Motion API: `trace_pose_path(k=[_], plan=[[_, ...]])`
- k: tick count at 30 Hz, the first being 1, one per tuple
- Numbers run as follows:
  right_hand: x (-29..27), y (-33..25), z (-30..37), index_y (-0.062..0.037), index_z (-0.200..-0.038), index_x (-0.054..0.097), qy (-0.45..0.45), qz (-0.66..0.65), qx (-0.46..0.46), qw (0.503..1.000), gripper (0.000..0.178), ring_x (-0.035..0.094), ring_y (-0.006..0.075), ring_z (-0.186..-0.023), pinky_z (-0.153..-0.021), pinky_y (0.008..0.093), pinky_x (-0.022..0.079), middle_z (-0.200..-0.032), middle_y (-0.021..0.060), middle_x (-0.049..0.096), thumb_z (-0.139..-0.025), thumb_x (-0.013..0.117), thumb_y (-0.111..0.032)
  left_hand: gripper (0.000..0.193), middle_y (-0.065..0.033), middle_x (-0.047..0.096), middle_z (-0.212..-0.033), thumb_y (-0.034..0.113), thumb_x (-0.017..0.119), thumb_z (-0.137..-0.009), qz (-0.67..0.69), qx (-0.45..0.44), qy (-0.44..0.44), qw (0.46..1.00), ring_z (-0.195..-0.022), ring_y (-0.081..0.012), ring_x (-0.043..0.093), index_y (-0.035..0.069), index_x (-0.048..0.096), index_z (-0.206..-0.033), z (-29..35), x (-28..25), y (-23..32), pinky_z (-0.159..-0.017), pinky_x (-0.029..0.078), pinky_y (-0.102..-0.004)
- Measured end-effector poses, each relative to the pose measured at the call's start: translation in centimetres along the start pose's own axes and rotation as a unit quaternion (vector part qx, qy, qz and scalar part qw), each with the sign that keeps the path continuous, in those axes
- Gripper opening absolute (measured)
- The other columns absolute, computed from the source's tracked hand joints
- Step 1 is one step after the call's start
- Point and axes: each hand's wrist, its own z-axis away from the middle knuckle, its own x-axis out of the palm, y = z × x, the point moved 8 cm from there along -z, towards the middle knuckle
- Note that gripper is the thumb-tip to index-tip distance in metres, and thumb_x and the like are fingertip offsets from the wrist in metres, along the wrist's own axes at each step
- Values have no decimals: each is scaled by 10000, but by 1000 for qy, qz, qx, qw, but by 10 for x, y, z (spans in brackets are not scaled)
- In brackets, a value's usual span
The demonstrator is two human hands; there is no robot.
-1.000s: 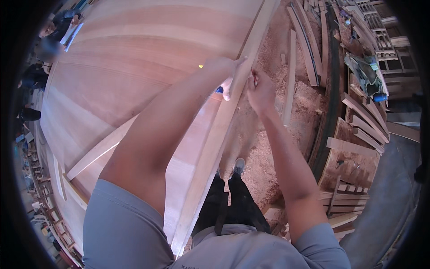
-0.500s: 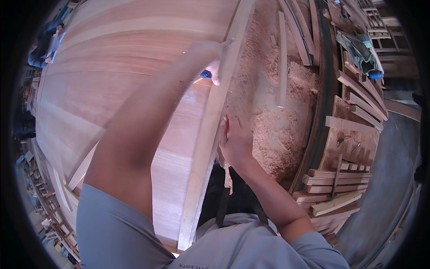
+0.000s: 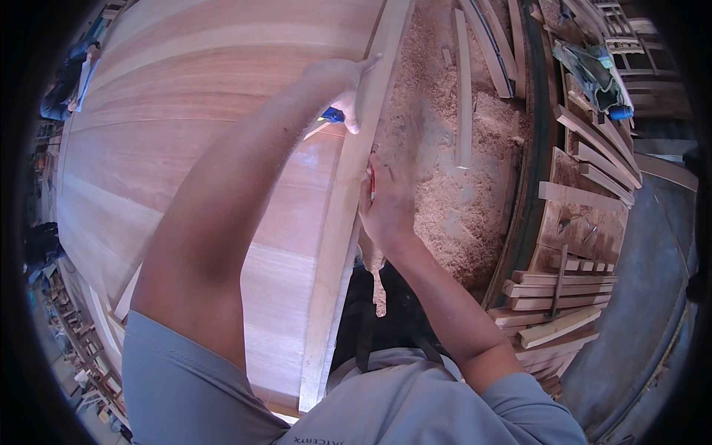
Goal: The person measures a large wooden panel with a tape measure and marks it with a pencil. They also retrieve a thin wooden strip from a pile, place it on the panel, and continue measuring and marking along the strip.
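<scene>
A long pale wooden strip (image 3: 337, 222) runs along the right edge of a large, reddish wood panel (image 3: 200, 141). My left hand (image 3: 337, 83) reaches over the panel and closes on the strip, its thumb and index finger against the wood; the other fingers are hidden. A blue object (image 3: 333, 115) shows under the left palm; its kind cannot be made out. Just nearer to me, on the strip's right side, my right hand (image 3: 387, 196) grips a slim red pencil (image 3: 372, 180), tip pointing away from me. Its fingers are slightly blurred.
Sawdust and shavings (image 3: 463, 222) cover the floor to the right, with a loose batten (image 3: 463, 96) lying there. Farther right are stacked wood pieces (image 3: 560, 289) and a green bag (image 3: 589, 70). Another person (image 3: 68, 78) is at the far left.
The view has shifted slightly. My right hand with the pencil has moved a little farther away along the strip, while the left hand keeps its hold.
</scene>
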Motion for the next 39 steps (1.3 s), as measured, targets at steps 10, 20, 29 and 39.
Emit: trace_pose_path(k=[10,20,29,39], plan=[[-7,-5,10,7,-1247,600,1,-14,-27,1000,335,608,343,-816,-726,432,512,-879,169,603,-920,600,-62,1411,-137,635,-1324,263,971,-517,7,9,9,1000,-1192,-333,621,311,77,-1608,-1,1,-1,-947,523,-440],[-21,-18,43,7,-1249,604,-40,-32,-26,998,350,634,358,-850,-734,428,521,-941,194,625,-902,619,-41,1452,-203,683,-1179,221,967,-491,20,29,37,999,-1087,-377,660,271,42,-1609,0,2,-3,-876,534,-480],[-14,5,0,5,-1259,603,-25,-50,0,998,342,629,355,-923,-817,437,518,-1019,189,639,-928,587,-78,1425,-196,668,-1223,200,967,-488,38,32,40,998,-1104,-377,654,289,89,-1607,-5,4,-6,-881,536,-483],[-12,5,-5,-10,-1238,619,-2,-47,-12,999,304,644,338,-859,-754,403,532,-960,182,630,-940,610,-65,1387,-127,618,-1354,261,973,-546,16,-4,5,1000,-1213,-326,613,324,79,-1605,1,2,-3,-966,528,-445]])
